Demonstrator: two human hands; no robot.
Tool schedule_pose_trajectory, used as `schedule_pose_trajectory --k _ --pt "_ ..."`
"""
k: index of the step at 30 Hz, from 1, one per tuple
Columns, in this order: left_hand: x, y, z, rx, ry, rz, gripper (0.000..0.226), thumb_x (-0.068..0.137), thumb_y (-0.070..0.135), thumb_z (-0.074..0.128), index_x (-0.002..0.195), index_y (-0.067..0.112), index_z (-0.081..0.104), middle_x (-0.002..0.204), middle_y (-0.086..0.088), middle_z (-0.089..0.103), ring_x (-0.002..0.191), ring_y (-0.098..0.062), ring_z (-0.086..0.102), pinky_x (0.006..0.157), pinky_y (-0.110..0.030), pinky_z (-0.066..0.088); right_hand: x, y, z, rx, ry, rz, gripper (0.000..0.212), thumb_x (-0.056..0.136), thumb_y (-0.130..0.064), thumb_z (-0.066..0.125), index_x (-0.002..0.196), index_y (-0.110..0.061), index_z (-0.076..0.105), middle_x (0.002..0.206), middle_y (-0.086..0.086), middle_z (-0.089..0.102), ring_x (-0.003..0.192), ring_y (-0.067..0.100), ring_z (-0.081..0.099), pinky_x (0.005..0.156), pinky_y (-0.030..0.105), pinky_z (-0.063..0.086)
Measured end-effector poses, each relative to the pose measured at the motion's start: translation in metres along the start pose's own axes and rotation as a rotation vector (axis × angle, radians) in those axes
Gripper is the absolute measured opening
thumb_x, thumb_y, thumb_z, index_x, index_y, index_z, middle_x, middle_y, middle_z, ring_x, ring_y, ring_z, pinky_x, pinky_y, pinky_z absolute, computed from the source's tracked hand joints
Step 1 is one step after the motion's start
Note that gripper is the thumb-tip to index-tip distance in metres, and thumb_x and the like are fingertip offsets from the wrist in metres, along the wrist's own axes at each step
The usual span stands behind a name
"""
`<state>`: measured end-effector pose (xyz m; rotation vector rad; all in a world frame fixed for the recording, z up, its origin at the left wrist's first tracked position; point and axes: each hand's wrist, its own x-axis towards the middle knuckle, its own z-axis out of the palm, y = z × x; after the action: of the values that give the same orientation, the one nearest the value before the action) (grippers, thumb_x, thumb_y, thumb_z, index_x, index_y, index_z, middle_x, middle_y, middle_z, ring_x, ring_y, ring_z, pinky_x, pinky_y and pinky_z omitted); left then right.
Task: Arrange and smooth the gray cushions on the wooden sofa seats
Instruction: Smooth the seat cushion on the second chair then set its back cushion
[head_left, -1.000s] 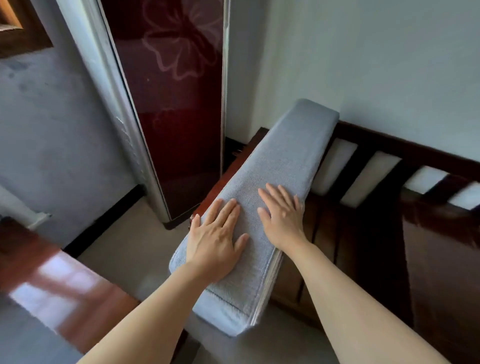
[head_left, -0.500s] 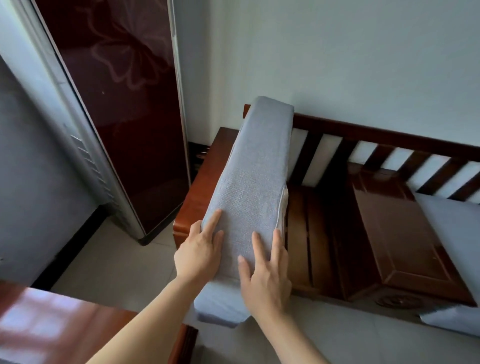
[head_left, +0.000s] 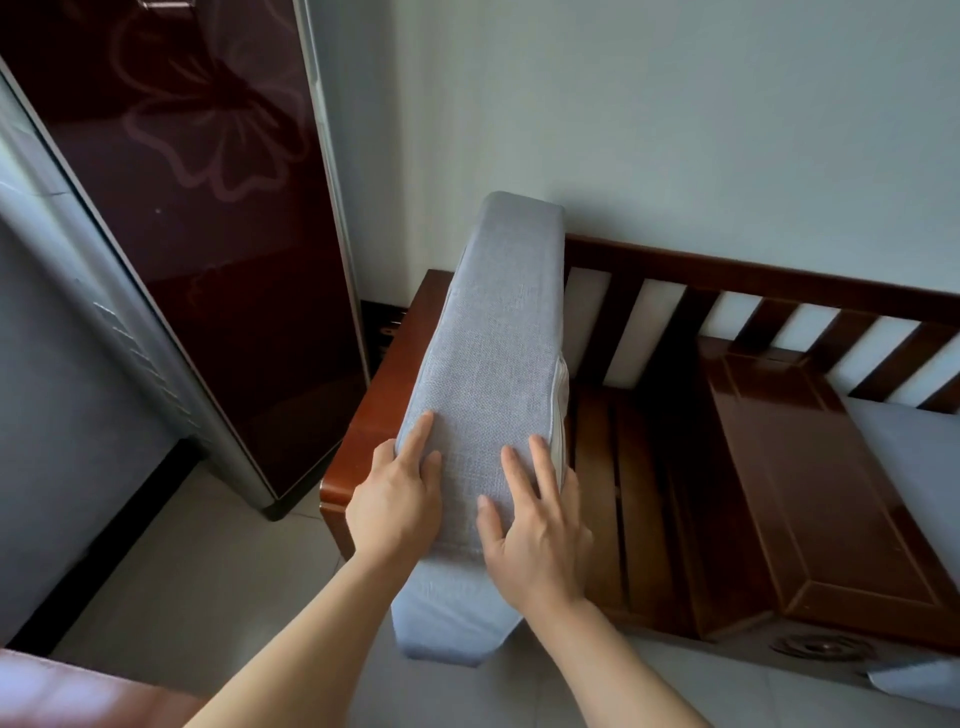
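A gray cushion (head_left: 493, 358) stands on its edge along the left armrest (head_left: 387, 374) of the wooden sofa, with its top reaching the wall. My left hand (head_left: 397, 499) lies against the cushion's left side, index finger stretched up on the fabric. My right hand (head_left: 537, 525) presses flat on its upper face with fingers spread. The slatted sofa seat (head_left: 618, 493) to the right of the cushion is bare. A second gray cushion (head_left: 914, 457) lies on the seat at the far right, cut off by the frame.
A dark red cabinet door with a flower pattern (head_left: 208, 218) stands left of the sofa. A raised wooden middle panel (head_left: 810, 493) divides the seats. A reddish table corner (head_left: 57, 696) shows at bottom left. Tiled floor (head_left: 208, 587) lies in front.
Both hands slid back toward the cushion's near end, and the cushion turned up more steeply on its edge. The view swung right, showing more of the sofa.
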<state>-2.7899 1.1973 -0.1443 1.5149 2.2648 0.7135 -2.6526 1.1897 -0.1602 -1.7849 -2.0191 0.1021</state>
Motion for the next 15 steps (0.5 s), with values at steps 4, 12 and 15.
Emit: schedule_pose_trajectory --k 4,12,15 --pt "0.024 0.025 0.017 -0.005 0.013 -0.017 0.045 0.1 0.042 0.03 0.145 0.047 0.025 0.136 -0.002 0.045 0.103 -0.032 0.058 0.074 -0.032 0.037 0.033 0.024 0.004 -0.002 0.021 -0.025 0.057 0.083 -0.053 0.037 0.131 -0.027 0.056 0.147 0.001 0.042 0.117 0.038 0.05 0.065 0.045 0.054" --pt "0.061 0.049 0.033 0.026 0.031 -0.047 0.045 0.1 0.044 0.028 0.145 0.049 0.023 0.137 0.001 0.045 0.108 -0.03 0.056 0.077 -0.034 0.042 0.08 0.043 0.008 0.032 -0.016 -0.054 0.063 0.085 -0.057 0.03 0.137 -0.028 0.049 0.152 0.0 0.031 0.124 0.037 0.042 0.072 0.045 0.053" --pt "0.065 0.046 0.03 0.063 0.013 -0.055 0.046 0.1 0.045 0.028 0.145 0.05 0.021 0.136 0.002 0.044 0.107 -0.03 0.057 0.073 -0.032 0.037 0.079 0.045 0.008 0.245 -0.035 -0.035 0.071 0.084 -0.06 0.041 0.146 -0.028 0.034 0.159 0.003 0.01 0.139 0.029 0.023 0.099 0.043 0.042"
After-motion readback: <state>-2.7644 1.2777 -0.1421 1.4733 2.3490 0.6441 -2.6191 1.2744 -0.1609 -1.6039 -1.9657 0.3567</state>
